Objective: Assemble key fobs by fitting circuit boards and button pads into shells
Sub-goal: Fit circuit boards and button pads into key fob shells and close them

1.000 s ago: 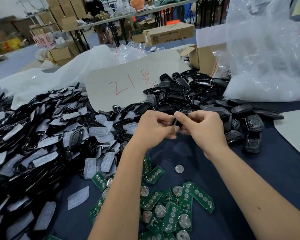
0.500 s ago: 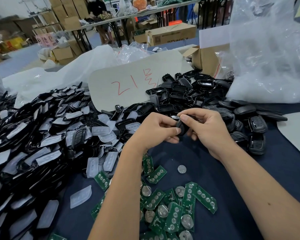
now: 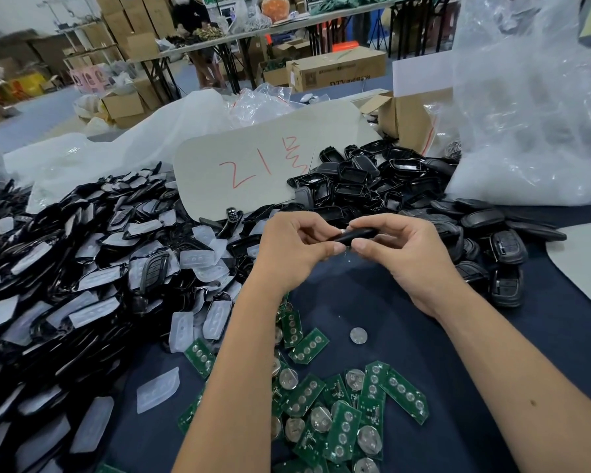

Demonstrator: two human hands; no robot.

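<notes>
Nearest on the dark desk (image 3: 492, 336) lie green circuit boards (image 3: 342, 404) and a loose coin cell (image 3: 358, 335). Above them, the left hand (image 3: 294, 254) and right hand (image 3: 403, 254) both pinch one black key fob (image 3: 354, 235) with curled fingers. Behind stands a card (image 3: 263, 165) marked "21" in red, with a further character I cannot read. Far back, a carton (image 3: 335, 68) reads "DTV".

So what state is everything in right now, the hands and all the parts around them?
Left hand: pinches one end of the black fob shell.
Right hand: pinches the other end.
Black fob shell: held above the table, seen edge-on.
Circuit boards: loose heap on the blue cloth.
Coin cell: lying alone, flat.
Button pads: scattered over the left pile.
Cardboard sign: lying on the piles.
</notes>
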